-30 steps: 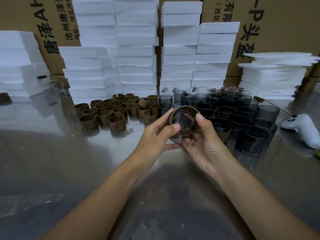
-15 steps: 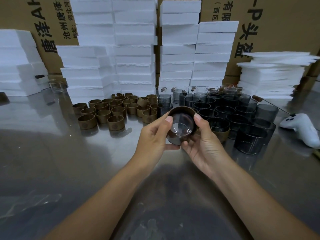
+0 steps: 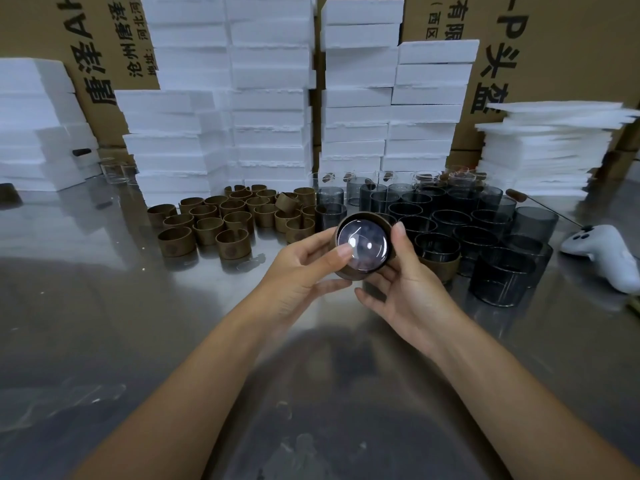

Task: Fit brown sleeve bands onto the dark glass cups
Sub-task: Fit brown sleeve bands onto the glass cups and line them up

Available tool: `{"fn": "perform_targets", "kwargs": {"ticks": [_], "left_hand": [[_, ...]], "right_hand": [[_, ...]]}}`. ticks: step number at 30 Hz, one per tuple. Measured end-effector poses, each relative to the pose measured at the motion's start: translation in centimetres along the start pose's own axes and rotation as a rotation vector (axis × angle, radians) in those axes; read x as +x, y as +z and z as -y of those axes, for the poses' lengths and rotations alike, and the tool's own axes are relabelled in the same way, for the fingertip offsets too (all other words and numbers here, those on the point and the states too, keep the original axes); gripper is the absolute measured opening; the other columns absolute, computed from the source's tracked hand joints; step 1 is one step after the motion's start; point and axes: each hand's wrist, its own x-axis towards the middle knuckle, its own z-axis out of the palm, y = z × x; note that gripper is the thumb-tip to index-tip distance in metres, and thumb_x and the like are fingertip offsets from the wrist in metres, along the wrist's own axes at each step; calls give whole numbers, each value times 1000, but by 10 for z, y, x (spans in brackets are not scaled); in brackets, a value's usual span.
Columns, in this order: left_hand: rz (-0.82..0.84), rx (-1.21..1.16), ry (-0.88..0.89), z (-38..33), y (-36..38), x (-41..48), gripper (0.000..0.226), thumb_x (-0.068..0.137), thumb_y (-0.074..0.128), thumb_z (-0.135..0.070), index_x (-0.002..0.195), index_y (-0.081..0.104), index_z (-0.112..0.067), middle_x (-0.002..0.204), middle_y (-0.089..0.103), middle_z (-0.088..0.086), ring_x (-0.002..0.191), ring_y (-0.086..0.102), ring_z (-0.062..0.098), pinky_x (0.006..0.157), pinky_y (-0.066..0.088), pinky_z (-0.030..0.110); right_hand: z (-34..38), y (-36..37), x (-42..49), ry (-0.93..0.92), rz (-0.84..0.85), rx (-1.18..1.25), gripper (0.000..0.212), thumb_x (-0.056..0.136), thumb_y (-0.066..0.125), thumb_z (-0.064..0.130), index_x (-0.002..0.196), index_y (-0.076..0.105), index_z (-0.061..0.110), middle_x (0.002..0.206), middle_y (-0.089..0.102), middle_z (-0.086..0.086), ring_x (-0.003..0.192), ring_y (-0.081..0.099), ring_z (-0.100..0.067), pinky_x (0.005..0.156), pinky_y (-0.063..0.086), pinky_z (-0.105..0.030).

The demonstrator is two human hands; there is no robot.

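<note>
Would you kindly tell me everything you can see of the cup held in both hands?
The cup is dark, glossy glass, held aloft and tipped so one round end faces the camera, catching bright reflections. A brown sleeve band rings its wall. The left hand grips it with the thumb on the glass face; the right hand cradles it from beneath.

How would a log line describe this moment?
left hand: holds dark glass cup | right hand: holds cup | brown sleeve band: around cup

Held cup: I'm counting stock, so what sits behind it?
Dark cups stand behind the held cup, gripped by the left hand and right hand. Brown bands lie to their left. The cup and hands cover the nearest ones, so no full count.
</note>
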Motion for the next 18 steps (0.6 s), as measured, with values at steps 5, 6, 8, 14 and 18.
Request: {"fn": "perform_targets", "kwargs": {"ticks": [5,6,8,14,18], "left_hand": [[31,-49,50,0,-2,1,92,49,89,-47,127,57,-9,114,69,6,102,67,18,77,53,22],[29,-37,54,0,-2,2,95,45,89,-51,126,57,-11,114,70,4,102,67,18,77,52,22],[35,-27,56,0,-2,3,96,43,89,-53,125,58,-14,110,71,4,100,67,19,77,52,22],[61,-49,69,3,-4,6,90,44,90,-50,121,61,-14,111,69,12,99,66,24,86,55,31],[69,-82,75,4,-4,7,87,45,90,-45,120,62,-11,113,68,17,99,66,26,83,55,31]], "right_hand": [[1,0,0,22,-2,62,55,64,58,60,103,69,22,92,71,7,78,63,-3,67,44,-22],[2,0,0,38,-1,104,60,64,60,58,109,67,19,93,69,5,77,60,-5,65,43,-21],[3,0,0,63,-2,152,63,63,62,54,114,65,18,89,65,4,71,57,-5,61,41,-21],[3,0,0,103,-15,203,40,64,62,47,91,66,17,69,63,6,55,54,-4,56,37,-21],[3,1,1,108,-43,219,38,65,62,44,90,65,16,66,61,4,53,52,-5,55,35,-21]]}}
